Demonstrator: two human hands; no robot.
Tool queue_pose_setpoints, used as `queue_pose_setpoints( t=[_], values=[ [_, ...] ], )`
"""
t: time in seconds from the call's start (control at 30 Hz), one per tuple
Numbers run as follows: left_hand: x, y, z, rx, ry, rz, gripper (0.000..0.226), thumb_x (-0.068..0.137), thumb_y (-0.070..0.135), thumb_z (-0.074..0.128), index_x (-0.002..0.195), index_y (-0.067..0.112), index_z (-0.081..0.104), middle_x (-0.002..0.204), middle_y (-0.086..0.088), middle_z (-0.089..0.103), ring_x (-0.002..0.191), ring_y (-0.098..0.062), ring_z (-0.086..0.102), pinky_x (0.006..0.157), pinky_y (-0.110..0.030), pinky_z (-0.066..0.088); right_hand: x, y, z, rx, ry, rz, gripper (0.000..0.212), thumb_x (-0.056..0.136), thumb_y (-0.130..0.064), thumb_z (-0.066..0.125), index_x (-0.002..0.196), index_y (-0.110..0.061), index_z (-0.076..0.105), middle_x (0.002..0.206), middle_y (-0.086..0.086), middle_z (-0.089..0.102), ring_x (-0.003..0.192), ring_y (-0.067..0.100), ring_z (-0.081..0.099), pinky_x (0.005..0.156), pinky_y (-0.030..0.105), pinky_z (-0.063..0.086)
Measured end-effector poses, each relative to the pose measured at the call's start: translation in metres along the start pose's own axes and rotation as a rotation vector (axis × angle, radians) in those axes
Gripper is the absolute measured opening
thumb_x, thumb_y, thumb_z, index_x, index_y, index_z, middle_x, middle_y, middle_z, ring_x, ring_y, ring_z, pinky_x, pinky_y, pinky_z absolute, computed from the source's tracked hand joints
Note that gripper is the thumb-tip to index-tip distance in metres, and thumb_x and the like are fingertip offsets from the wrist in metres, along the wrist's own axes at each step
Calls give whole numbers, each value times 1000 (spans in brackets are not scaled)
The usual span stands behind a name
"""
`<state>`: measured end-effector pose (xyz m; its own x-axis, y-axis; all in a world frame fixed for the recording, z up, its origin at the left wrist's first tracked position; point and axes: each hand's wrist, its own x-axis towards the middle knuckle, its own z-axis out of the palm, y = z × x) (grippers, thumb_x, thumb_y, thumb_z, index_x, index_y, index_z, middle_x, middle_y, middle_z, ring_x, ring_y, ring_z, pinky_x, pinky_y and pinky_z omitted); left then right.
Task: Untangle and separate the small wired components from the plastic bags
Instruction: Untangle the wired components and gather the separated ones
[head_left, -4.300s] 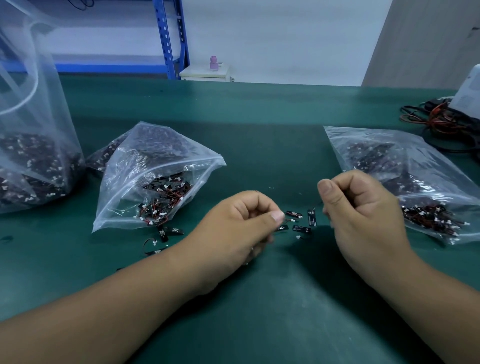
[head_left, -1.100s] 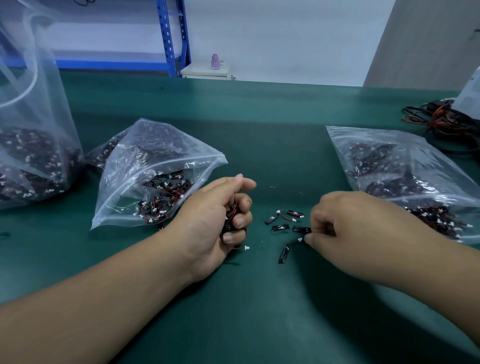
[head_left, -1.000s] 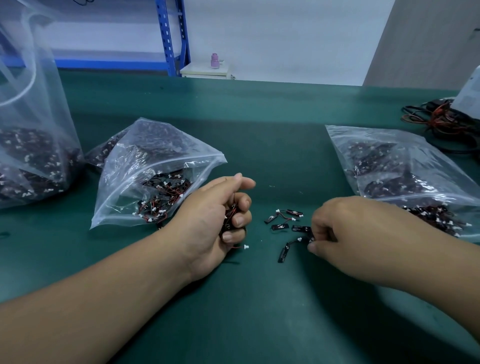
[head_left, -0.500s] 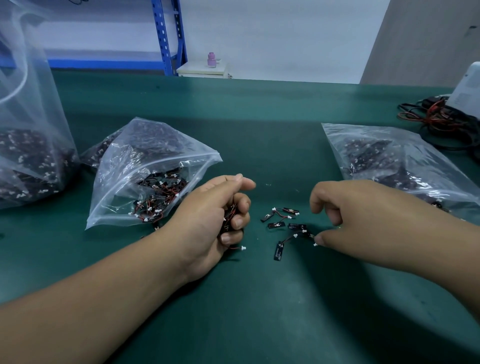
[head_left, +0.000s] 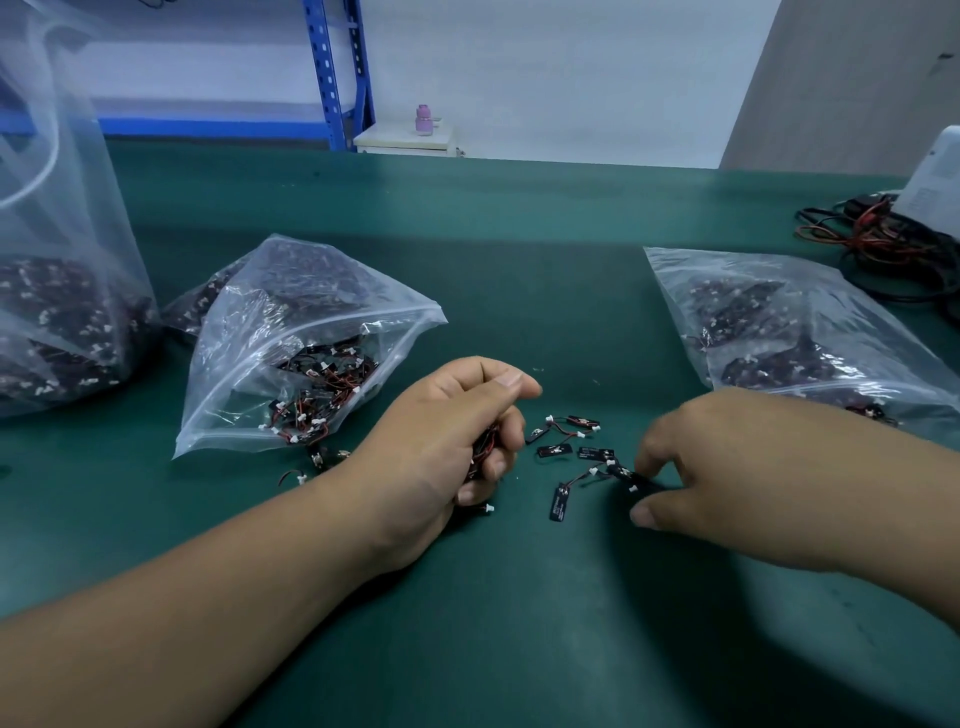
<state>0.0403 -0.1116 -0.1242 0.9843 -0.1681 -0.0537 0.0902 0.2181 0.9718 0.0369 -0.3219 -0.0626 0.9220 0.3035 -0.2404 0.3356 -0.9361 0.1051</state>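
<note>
My left hand (head_left: 447, 441) rests on its side on the green mat (head_left: 519, 597) and grips a tangled bunch of wired components (head_left: 485, 447). Several loose wired components (head_left: 566, 449), black tabs with red-black wires and white plugs, lie just right of it. My right hand (head_left: 727, 467) reaches in from the right, thumb and forefinger closing round one black component (head_left: 641, 482) at the edge of that scatter. An open plastic bag (head_left: 311, 353) of components lies left of my left hand. A second bag (head_left: 779, 332) lies behind my right hand.
A tall plastic bag (head_left: 62, 260) of the same parts stands at the far left. A few stray components (head_left: 311, 462) lie at the open bag's mouth. Red and black cables (head_left: 872, 239) and a white device (head_left: 935, 176) sit at the back right.
My right hand briefly opened its fingers, then closed them again on a component at the right edge of the scatter. My left hand has kept still with its bunch.
</note>
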Motion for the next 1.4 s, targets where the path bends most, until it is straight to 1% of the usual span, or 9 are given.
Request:
queue_pose_setpoints(
  t=[0.17,0.33,0.5,0.63,0.97,1.07,1.13,1.23,1.4],
  values=[
    [2,0,-2,-38,8,-17,14,99,20,52,94,15,65,64,-2,54,46,-10,41,36,-16,23,-10,-10,-5,-88,-78,-23,50,82,-70,56,116,-35,60,76,-11,56,84,10,61,77,31,55],
    [5,1,-5,-85,22,-42,14,99,21,52,98,14,63,64,-1,53,46,-10,40,36,-16,23,-13,-24,3,-143,70,58,73,81,-81,40,136,-34,37,116,-12,55,111,19,59,87,37,52],
    [5,2,-4,-119,29,-51,14,100,21,50,102,13,61,63,0,53,45,-9,39,36,-16,21,9,-30,33,190,160,-23,91,79,-80,15,154,-35,-13,166,-8,4,150,18,16,120,37,24],
    [5,3,-3,-116,31,-58,15,100,21,49,103,12,61,62,0,52,45,-9,39,36,-16,21,34,-25,57,238,85,-135,74,86,-67,3,155,-45,-4,166,-14,-11,153,12,-10,124,37,-4],
    [4,4,-1,-96,40,-53,15,100,20,49,102,12,61,62,0,52,45,-9,39,37,-16,21,75,-16,61,389,231,-81,59,101,-56,17,157,-39,12,167,-12,6,153,10,3,124,40,2],
    [4,4,-1,-107,48,-56,15,99,21,50,99,13,62,62,-1,52,45,-9,39,37,-16,21,71,-7,59,1109,455,-35,49,104,-46,34,153,-37,33,159,-17,32,143,-8,26,122,23,13],
    [4,3,-2,-113,49,-57,15,99,22,51,99,13,63,63,-1,52,46,-10,40,36,-16,22,67,-1,58,1404,604,41,34,106,-36,42,139,-37,52,143,-16,53,132,-2,47,120,32,30],
    [4,3,-2,-115,53,-55,17,99,25,52,100,13,63,64,-1,53,46,-10,41,36,-16,23,63,0,61,1478,669,56,22,106,-30,42,114,-40,60,120,-10,67,112,3,64,110,41,44],
    [3,4,-3,-154,55,-51,22,97,33,53,99,13,63,63,-1,51,46,-10,40,36,-16,22,52,-14,62,1277,781,-113,21,92,-36,47,108,-38,60,101,-13,67,99,6,64,94,32,51]
  ],
)
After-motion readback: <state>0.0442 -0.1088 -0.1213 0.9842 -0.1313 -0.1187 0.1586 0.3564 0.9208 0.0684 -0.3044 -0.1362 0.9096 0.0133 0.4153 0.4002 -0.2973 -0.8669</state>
